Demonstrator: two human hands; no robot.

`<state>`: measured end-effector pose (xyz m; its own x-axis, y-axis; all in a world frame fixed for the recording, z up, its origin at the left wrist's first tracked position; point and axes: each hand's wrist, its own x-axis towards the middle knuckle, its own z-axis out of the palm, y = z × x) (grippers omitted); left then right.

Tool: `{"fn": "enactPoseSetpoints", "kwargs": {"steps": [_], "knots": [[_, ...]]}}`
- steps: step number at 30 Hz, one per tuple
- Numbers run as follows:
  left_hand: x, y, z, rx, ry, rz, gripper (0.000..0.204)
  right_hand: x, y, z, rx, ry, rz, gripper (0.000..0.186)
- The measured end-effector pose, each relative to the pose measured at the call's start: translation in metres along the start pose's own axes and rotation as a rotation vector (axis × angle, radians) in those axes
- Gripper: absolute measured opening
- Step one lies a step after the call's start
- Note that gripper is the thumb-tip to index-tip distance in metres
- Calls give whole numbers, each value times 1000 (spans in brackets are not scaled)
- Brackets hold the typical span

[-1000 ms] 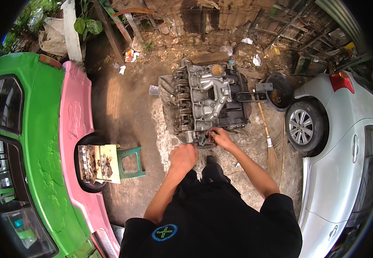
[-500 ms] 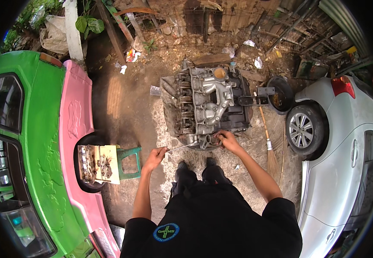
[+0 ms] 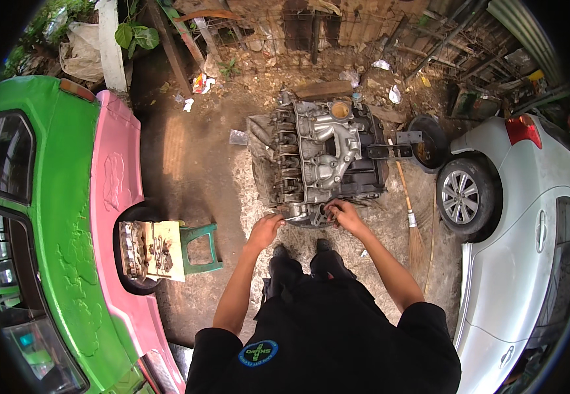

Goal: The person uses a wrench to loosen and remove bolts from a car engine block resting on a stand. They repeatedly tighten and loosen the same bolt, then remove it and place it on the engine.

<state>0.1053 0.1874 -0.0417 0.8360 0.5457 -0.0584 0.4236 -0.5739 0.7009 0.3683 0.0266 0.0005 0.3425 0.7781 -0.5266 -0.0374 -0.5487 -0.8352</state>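
Observation:
A greasy car engine [image 3: 329,154] lies on the ground in front of me, its silver intake manifold [image 3: 345,144] facing up and its valve gear exposed along the left side. At the engine's near end, my left hand [image 3: 267,230] is closed round a slim metal tool, apparently a wrench [image 3: 295,218]. The tool's far end reaches the fittings at that near end; my fist hides the rest of it. My right hand [image 3: 344,216] is at the same end, just to the right, with bent fingers against the engine. What those fingers grip is too small to make out.
A black tub [image 3: 427,161] and a broom [image 3: 414,240] are right of the engine, near a silver car [image 3: 525,217]. On the left, a green stool [image 3: 211,248] bears a board with metal parts, beside a green and pink vehicle [image 3: 117,164]. Rubble and scraps lie beyond.
My left hand has moved right and slightly away from me, closer to the engine, and less of the tool shows. My right hand stays at nearly the same spot.

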Motion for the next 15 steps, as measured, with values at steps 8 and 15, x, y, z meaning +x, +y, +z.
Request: {"fn": "enactPoseSetpoints", "kwargs": {"steps": [8, 15], "knots": [[-36, 26, 1, 41, 52, -109, 18, -12, 20, 5, 53, 24, -13, 21], [-21, 86, -25, 373, 164, -132, 17, -17, 38, 2, 18, 14, -21, 22]]}}
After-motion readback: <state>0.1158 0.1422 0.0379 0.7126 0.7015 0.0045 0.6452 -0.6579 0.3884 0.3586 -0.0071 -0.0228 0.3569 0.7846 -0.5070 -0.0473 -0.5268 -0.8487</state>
